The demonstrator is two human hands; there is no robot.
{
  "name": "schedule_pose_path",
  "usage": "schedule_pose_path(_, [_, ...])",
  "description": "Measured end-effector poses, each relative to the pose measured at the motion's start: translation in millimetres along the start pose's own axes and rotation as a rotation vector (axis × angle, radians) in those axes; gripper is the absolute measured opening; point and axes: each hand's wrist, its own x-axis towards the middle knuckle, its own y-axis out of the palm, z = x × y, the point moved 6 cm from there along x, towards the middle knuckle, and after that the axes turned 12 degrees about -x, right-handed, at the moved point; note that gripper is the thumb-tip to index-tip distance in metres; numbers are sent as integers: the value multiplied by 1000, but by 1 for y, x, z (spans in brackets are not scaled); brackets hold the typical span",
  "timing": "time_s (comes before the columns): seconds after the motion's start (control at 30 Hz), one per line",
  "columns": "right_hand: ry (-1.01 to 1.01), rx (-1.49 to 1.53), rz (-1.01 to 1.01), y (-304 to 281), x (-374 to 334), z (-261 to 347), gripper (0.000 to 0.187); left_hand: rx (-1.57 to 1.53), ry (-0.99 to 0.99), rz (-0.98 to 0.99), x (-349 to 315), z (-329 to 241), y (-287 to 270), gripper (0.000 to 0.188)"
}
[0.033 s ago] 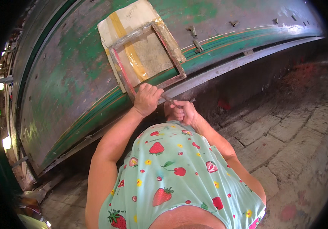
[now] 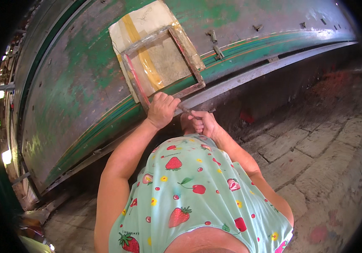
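Observation:
Between my hands runs a thin brown stick-like piece. My left hand is closed at its left end, knuckles up, against the near left corner of a worn wooden frame; that corner is hidden under the fingers. Lower and to the right, my right hand pinches the other end with curled fingers. The frame lies tilted over a pale board with a yellow-brown tape strip. Under both is a long table with a green-stained grey top.
A pale metal rail follows the table's near edge. Small metal fittings stand on the tabletop right of the frame. Worn paving covers the floor at right. My patterned green shirt fills the lower middle.

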Motion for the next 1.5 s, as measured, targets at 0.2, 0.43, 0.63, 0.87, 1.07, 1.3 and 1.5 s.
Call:
schedule_pose_path(0.2, [-357,-347,-263,-24,-30,20,19,-198,-165,-125,-26,10,-35,50])
schedule_pose_path(0.43, [-1146,-427,-992,-49,-82,70,24,-286,-1255,-304,-118,112,-20,74])
schedule_pose_path(0.63, [-1232,-1192,-652,39,-28,40,31,-394,-1138,-352,-115,95,-12,71])
schedule_pose_path(0.87, [-807,-879,-682,12,-30,37,24,-499,-1071,-431,-110,93,-14,55])
schedule_pose_path(1.07, [-779,-1405,-493,49,-30,35,40,-517,-1075,-420,-115,96,-8,55])
schedule_pose_path(1.3, [-1137,-1172,-710,39,-87,72,57,-527,-1220,-350,-113,98,-12,76])
schedule_pose_path(1.5, [-1311,-1338,-969,8,-131,118,36,-896,-1157,-476,-112,120,-14,74])
